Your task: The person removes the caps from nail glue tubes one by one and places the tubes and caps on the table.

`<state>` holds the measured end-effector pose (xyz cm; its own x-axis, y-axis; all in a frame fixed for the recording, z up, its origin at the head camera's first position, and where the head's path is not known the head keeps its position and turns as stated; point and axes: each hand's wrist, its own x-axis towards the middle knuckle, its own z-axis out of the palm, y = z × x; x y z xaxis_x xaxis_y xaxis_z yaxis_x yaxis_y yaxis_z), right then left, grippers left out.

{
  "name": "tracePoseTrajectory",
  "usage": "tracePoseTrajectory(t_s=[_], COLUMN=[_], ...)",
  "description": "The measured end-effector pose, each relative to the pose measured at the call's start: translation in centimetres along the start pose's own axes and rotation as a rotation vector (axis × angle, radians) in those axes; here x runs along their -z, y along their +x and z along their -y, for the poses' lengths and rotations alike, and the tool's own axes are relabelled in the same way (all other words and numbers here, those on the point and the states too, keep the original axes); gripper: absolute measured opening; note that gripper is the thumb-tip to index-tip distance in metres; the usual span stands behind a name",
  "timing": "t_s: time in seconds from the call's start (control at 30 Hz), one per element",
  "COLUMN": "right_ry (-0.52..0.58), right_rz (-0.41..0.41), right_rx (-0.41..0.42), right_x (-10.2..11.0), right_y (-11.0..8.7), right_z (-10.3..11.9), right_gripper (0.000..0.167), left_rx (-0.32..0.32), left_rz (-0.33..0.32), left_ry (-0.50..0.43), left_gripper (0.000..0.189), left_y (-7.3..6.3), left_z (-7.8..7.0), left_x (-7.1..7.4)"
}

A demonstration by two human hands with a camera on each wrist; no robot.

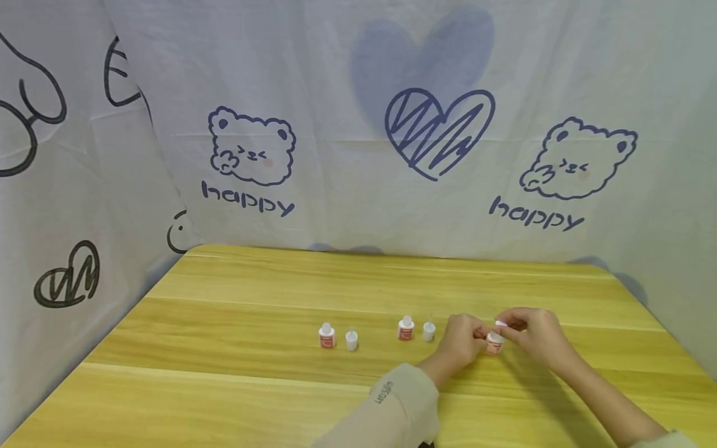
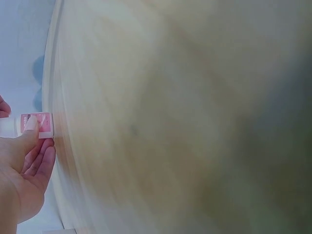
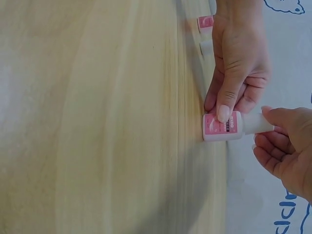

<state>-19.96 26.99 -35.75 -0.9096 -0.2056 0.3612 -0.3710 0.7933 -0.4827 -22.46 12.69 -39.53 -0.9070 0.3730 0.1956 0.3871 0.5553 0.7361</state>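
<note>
Between thumb and fingers my left hand holds a small white bottle with a pink label, upright on the wooden table. My right hand pinches the white cap at the bottle's top, thumb on one side and fingers on the other. In the left wrist view, the left thumb lies across the label of this bottle. Left of my hands stands an uncapped bottle with a pink-red label, and beside it a white cap with a thin pin pointing up.
Farther left on the table stand another uncapped bottle and its white cap, also pin up. A white cloth printed with bears and hearts hangs behind the table's back edge and along its sides.
</note>
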Motion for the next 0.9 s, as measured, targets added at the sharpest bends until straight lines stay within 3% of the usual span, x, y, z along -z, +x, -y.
tracePoseTrajectory(t_s=[0.23,0.43,0.7,0.9], right_ry=[0.015,0.039,0.063,0.068], right_rz=[-0.014,0.01,0.042,0.009], right_rx=[0.07,0.055,0.044,0.008], right_x=[0.0,0.0,0.2,-0.1], right_y=[0.0,-0.1,0.0,0.1], right_z=[-0.4,-0.5,-0.4,-0.6], right_gripper=[0.01,0.011,0.013,0.019], left_rx=[0.013,-0.003,-0.062,-0.008], left_rz=[-0.001,-0.01,-0.038,-0.031], left_ry=[-0.012,-0.038,-0.087,-0.057], left_gripper=[0.011,0.008,0.011,0.009], left_y=[0.0,-0.2,0.4,-0.1], left_z=[0.1,0.0,1.2,0.2], left_x=[0.0,0.1,-0.8,-0.2])
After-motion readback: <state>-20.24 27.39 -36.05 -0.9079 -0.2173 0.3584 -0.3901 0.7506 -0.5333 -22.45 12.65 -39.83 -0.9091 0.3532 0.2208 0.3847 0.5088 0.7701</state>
